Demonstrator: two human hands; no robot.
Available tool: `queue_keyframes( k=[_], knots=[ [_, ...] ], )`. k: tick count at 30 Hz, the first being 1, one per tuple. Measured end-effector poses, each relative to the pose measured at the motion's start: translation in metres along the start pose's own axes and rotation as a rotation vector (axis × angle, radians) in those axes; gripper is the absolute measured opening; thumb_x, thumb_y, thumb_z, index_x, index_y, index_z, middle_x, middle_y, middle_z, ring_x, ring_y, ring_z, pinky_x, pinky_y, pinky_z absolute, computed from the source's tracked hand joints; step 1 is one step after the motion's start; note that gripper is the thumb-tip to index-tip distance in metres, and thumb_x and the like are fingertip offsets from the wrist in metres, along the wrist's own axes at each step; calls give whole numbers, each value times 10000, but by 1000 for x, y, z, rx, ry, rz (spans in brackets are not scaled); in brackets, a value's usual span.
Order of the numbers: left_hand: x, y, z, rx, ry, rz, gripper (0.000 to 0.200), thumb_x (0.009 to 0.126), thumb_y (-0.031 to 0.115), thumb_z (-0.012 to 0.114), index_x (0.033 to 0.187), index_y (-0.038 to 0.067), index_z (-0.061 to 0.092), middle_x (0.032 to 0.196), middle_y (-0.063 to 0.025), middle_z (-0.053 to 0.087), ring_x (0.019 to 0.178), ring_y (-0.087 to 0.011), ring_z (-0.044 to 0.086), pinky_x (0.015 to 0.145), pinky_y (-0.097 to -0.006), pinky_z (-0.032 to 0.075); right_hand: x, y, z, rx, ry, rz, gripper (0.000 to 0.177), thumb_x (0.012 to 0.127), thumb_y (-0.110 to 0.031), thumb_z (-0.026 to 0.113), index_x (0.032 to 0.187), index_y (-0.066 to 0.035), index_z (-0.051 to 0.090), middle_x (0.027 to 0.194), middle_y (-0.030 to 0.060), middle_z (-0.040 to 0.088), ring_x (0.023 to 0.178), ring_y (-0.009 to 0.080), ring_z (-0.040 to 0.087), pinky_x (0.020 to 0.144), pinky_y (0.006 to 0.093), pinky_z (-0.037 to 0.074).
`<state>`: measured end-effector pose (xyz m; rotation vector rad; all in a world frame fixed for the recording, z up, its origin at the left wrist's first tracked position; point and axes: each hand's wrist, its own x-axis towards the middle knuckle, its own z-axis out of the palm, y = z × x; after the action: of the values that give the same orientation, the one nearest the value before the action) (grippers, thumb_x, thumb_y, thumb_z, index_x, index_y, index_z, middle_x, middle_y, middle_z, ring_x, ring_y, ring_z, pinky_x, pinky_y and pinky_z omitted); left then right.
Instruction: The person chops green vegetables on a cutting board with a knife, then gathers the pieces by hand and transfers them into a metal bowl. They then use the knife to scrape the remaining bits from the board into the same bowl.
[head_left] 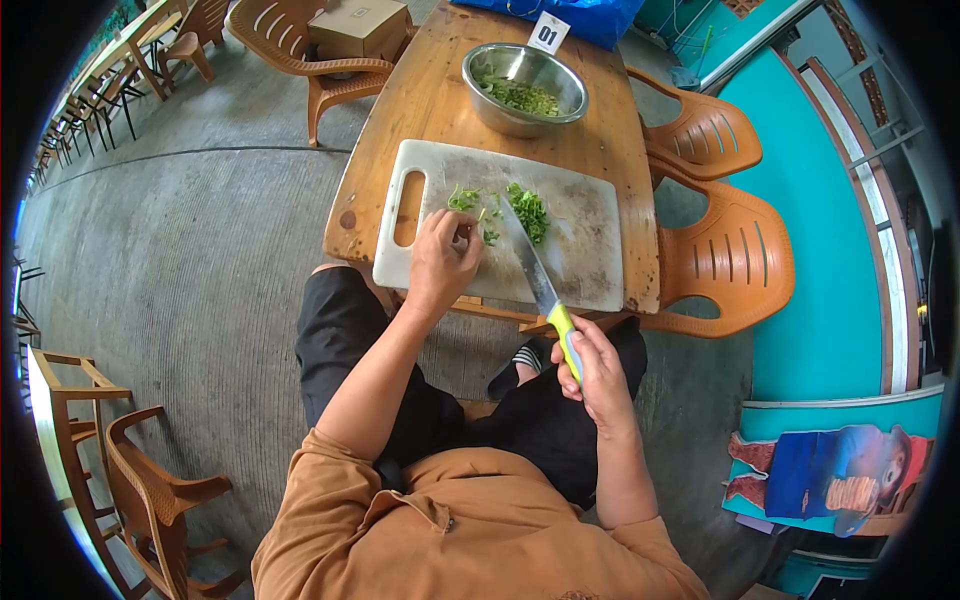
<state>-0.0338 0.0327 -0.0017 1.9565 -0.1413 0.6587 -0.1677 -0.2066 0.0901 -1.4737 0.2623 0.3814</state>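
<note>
Two hands on my feed: right hand (597, 375) has its fingers wrapped round the knife (543, 281), blade tip beside the chopped greens (529, 215) on the cutting board (590, 225). Left hand (445, 258) is over the board, fingers curled in; can't tell if they're pinching anything.

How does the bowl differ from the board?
The bowl is round; the board is roughly rectangular. The bowl is deep, the board flat. The bowl is shiny metal, while the board is whitish and stained. Both rest on the table and hold greens.
</note>
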Motion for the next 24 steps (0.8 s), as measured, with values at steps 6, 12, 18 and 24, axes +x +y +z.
queue_keyframes(
  k=[6,12,18,24],
  knots=[
    [0,3,0,74,16,44,119,902,54,735,1010,19,699,892,-96,641,818,-259,636,777,-388,541,8,4,9,33,-15,20,382,1151,-209,474,1472,-10,536,909,69,632,552,55,480,441,212,364],
    [1,-1,6,134,-34,52,109,872,61,753,962,24,704,889,-115,660,883,-322,638,831,-432,507,6,0,1,39,40,-18,378,1151,-207,477,1463,-2,539,911,70,634,547,51,477,438,210,365],
    [2,-2,7,209,-19,179,126,898,76,755,1011,31,723,893,-104,678,852,-284,653,811,-414,521,2,5,5,6,51,-31,367,1155,-201,474,1460,-8,540,906,68,636,532,44,470,434,202,370],
    [2,1,6,125,-10,56,122,894,56,736,1009,23,712,866,-96,663,835,-266,653,819,-397,531,-7,2,1,-12,-15,-8,383,1157,-208,477,1480,-8,532,908,66,644,534,43,484,431,197,364]
  ],
)
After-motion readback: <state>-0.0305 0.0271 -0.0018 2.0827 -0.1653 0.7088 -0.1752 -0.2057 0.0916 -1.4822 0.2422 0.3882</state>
